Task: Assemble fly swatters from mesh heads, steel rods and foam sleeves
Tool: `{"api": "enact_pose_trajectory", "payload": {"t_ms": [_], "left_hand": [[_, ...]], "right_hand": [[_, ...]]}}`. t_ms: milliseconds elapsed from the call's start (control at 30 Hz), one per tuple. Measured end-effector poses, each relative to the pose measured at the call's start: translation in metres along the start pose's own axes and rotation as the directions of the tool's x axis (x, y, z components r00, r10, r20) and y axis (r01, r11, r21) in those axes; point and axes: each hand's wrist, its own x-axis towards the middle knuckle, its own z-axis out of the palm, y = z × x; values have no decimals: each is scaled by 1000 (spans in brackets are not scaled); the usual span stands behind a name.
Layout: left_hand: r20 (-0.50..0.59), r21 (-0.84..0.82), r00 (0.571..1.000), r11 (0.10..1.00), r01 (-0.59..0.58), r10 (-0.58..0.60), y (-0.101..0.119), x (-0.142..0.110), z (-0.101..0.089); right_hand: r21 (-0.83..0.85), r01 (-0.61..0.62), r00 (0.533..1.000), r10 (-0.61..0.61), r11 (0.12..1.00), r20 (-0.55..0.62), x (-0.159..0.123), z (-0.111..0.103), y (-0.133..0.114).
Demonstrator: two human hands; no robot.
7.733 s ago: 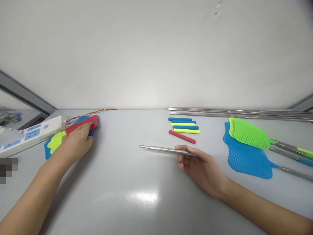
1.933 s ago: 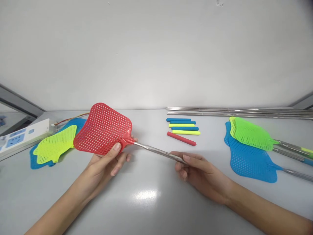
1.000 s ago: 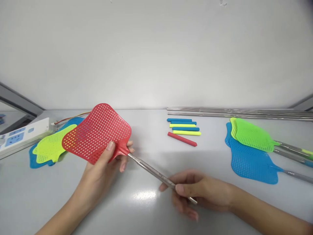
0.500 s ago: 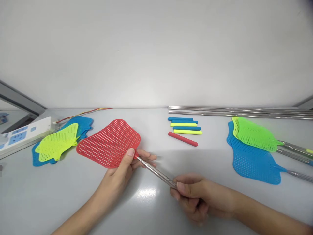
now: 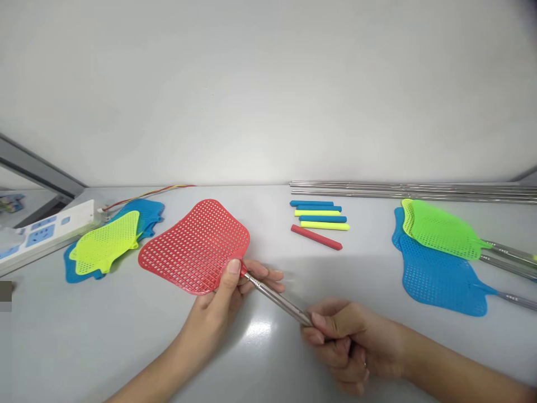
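A red mesh fly-swatter head [image 5: 196, 246] sits on a thin metal rod [image 5: 277, 299]. My left hand [image 5: 229, 294] pinches the neck of the red head, thumb on top, fingers under the rod. My right hand [image 5: 350, 347] is closed round the rod's lower end, which is hidden in the fist. The swatter lies almost flat just above the grey table [image 5: 268, 358].
Loose yellow-green [image 5: 107, 243] and blue [image 5: 149, 215] swatter heads lie at the left beside a white power strip [image 5: 46, 232]. Several coloured handle sleeves [image 5: 321, 221] lie in the middle. Bare metal rods [image 5: 419, 190] run along the back. Finished green [image 5: 436, 229] and blue [image 5: 440, 268] swatters lie right.
The red head has tilted down from upright to nearly flat and shifted slightly right. My right hand has slid down the rod and closed into a fist.
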Motion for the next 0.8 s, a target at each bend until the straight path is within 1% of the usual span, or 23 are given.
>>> {"api": "enact_pose_trajectory", "payload": {"t_ms": [200, 300, 400, 500, 567, 633, 700, 800], "left_hand": [[15, 3, 1000, 1000, 14, -14, 1, 0, 0], [12, 19, 1000, 999, 27, -27, 5, 0, -1], [6, 68, 1000, 998, 16, -17, 7, 1, -6], [-46, 152, 999, 988, 11, -4, 5, 2, -10], [-70, 168, 998, 986, 8, 4, 3, 3, -13], [-53, 140, 999, 990, 12, -4, 1, 4, -15], [-7, 116, 1000, 993, 17, -17, 0, 3, -16], [78, 155, 997, 988, 1, -14, -2, -1, -17]], "right_hand": [[34, -22, 998, 20, 999, 51, 1, -1, 2], [21, 9, 1000, -10, 1000, 26, 1, 2, 0], [-13, 34, 999, -34, 999, -8, 1, 6, -2], [-49, 18, 999, -20, 999, -33, 0, 8, -4], [-66, 1, 999, -4, 998, -45, 0, 9, -4], [-125, -4, 998, -4, 992, -66, 0, 11, -3], [-229, -4, 994, -22, 973, -110, 0, 13, -2], [-369, -49, 981, -25, 928, -193, 0, 16, 0]]}}
